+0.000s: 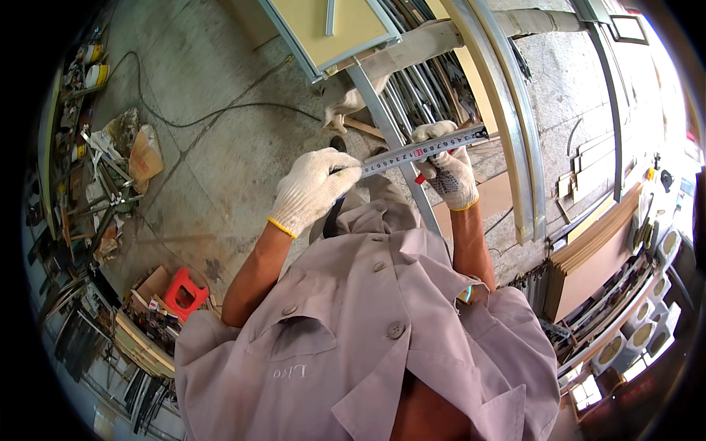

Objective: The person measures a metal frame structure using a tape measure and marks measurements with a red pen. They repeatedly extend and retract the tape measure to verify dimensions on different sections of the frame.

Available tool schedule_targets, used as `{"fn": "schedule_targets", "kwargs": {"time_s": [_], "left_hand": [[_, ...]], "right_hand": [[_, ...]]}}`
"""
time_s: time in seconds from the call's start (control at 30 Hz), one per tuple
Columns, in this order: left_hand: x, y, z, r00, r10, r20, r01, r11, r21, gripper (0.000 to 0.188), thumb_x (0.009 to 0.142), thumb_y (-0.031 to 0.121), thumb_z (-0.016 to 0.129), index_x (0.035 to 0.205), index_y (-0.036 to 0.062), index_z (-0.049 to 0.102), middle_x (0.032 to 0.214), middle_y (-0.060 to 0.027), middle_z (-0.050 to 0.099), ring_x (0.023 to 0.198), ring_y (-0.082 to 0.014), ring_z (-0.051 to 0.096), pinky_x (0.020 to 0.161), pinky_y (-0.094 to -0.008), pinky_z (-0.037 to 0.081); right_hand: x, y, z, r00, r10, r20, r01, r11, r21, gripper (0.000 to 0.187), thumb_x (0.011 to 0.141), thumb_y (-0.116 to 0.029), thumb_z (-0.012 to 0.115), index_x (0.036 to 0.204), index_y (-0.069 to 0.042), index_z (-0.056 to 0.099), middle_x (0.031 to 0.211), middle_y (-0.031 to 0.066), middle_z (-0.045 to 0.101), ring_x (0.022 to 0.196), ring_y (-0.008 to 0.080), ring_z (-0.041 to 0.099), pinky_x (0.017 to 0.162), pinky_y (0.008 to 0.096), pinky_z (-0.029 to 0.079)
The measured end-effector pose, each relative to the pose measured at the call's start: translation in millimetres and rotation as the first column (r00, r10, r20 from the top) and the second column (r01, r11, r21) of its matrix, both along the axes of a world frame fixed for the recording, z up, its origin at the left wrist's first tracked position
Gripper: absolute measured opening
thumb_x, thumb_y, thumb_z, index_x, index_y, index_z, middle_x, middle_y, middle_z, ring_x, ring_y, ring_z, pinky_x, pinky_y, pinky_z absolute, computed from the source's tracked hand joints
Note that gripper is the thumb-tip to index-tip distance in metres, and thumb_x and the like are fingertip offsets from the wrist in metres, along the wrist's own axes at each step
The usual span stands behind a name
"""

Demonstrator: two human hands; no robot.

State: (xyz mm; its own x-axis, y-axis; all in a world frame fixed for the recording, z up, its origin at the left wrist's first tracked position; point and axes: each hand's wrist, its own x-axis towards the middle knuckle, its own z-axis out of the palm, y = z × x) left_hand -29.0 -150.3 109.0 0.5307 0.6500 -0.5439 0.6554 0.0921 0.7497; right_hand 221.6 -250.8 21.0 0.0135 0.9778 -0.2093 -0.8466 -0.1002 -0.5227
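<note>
A silver tape measure blade (404,156) stretches slantwise between my two hands, crossing over a narrow grey metal bar (381,110). My left hand (315,185), in a white knit glove with a yellow cuff, is closed with thumb and fingertips pinching the blade's left end. The tape's case does not show clearly. My right hand (451,176), gloved the same way, is closed round the blade near its dark right end, fingers above and palm below. A small red piece (420,178) pokes out beside that palm; its kind cannot be made out.
A yellow panel with a metal frame (334,33) lies ahead, near long metal profiles (507,110) at the right. Stacked brown boards (592,250) stand farther right. A red plastic stool (185,292), scrap (110,176) and a black cable (228,108) are at the left.
</note>
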Motion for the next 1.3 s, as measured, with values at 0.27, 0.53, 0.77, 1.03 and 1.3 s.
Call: {"fn": "schedule_targets", "kwargs": {"time_s": [0.27,0.53,0.77,1.03,1.3], "left_hand": [[1.0,0.2,-1.2,1.0,-0.007,-0.028,0.007,1.0,0.008,0.031,0.093,0.025,0.067,0.112,0.0016,0.075,0.105,-0.0129,0.072,0.094,-0.0274,0.07,0.086,-0.0352,0.053],[5.7,2.8,6.1,0.991,-0.069,-0.115,0.079,0.993,0.086,0.03,0.095,0.025,0.063,0.115,0.0062,0.074,0.101,-0.0134,0.069,0.097,-0.0338,0.068,0.087,-0.0407,0.053],[6.5,6.5,7.5,0.977,-0.111,-0.184,0.138,0.98,0.144,0.028,0.093,0.028,0.062,0.114,0.0157,0.077,0.108,-0.0141,0.071,0.102,-0.0369,0.068,0.088,-0.0457,0.055],[10.2,9.9,12.0,0.963,-0.145,-0.227,0.18,0.974,0.138,0.029,0.094,0.028,0.064,0.115,0.0125,0.076,0.106,-0.0118,0.07,0.101,-0.0353,0.068,0.087,-0.0427,0.055],[14.3,10.9,16.7,0.959,-0.124,-0.254,0.154,0.983,0.103,0.029,0.092,0.026,0.061,0.114,0.0191,0.078,0.112,-0.0157,0.071,0.103,-0.0385,0.068,0.089,-0.0474,0.056]], "right_hand": [[-1.1,-3.7,-6.1,1.0,-0.005,0.014,0.006,0.998,-0.056,0.034,0.092,-0.016,0.079,0.119,-0.012,0.06,0.117,0.0097,0.059,0.079,0.0142,0.058,0.057,0.0221,0.045],[-6.5,-0.1,-10.4,0.995,-0.003,-0.099,0.005,1.0,0.013,0.031,0.092,-0.013,0.078,0.118,-0.014,0.062,0.117,0.0053,0.062,0.074,0.0123,0.055,0.057,0.0224,0.045],[-12.0,-0.2,-14.5,0.982,-0.019,-0.188,0.019,1.0,-0.003,0.034,0.09,-0.012,0.08,0.118,-0.015,0.062,0.116,0.0034,0.061,0.077,0.0109,0.055,0.057,0.0217,0.045],[-13.7,-1.3,-18.4,0.977,-0.016,-0.214,0.021,1.0,0.017,0.032,0.091,-0.012,0.078,0.119,-0.015,0.062,0.117,0.0028,0.061,0.077,0.0108,0.055,0.057,0.0208,0.046],[-14.3,0.0,-14.7,0.97,0.002,-0.243,0.007,0.999,0.035,0.034,0.09,-0.012,0.08,0.118,-0.015,0.062,0.116,0.0027,0.062,0.077,0.0115,0.055,0.057,0.0217,0.045]]}}
